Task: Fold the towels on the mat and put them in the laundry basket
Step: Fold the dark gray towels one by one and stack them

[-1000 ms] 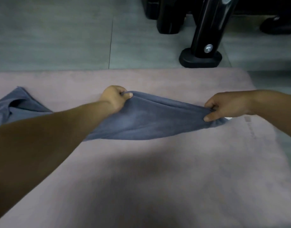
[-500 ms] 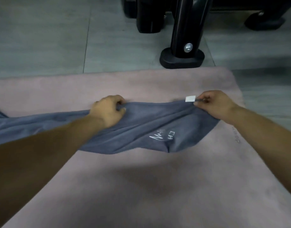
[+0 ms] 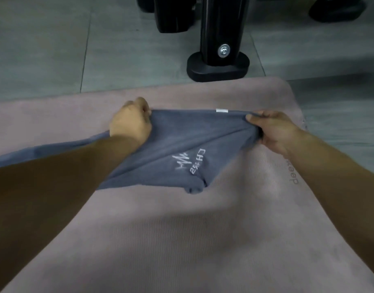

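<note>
A grey-blue towel (image 3: 182, 142) with white lettering and a small white tag hangs stretched between my two hands above the pink mat (image 3: 182, 240). My left hand (image 3: 130, 121) grips the towel's top edge at the left. My right hand (image 3: 272, 132) grips a bunched corner at the right. The taut top edge runs straight between them, and the lower part droops onto the mat. The rest of the towel trails off to the left behind my left forearm. No laundry basket is in view.
A black metal post on a black foot (image 3: 219, 64) stands on the grey tiled floor just beyond the mat's far edge. More black equipment feet (image 3: 338, 8) sit at the top right. The mat's right edge lies close to my right hand.
My hands have pulled the towel's top edge taut and straight. My right hand shifted along the edge past the white tag to the corner. The lettering now faces up more fully.
</note>
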### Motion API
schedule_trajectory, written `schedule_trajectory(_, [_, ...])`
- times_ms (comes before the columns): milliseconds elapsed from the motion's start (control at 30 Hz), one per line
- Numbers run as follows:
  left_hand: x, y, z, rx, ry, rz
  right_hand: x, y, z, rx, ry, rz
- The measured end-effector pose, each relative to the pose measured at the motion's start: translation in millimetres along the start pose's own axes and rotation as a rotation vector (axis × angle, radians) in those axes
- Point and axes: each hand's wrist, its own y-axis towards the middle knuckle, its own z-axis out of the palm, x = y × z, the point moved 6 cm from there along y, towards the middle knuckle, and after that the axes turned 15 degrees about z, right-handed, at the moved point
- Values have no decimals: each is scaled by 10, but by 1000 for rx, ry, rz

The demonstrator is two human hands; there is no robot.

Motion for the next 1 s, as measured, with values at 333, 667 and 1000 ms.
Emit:
schedule_trajectory(333, [-297, -626, 201, 220, -34, 67, -120, -338, 189, -277, -22, -60])
schedule_trajectory(667, [-242, -1166, 543, 569, 0, 61, -648, -642, 733, -161, -454, 99])
schedule_trajectory(1000, [-313, -1073, 373, 612, -66, 41, -934, -797, 483, -128, 237, -165])
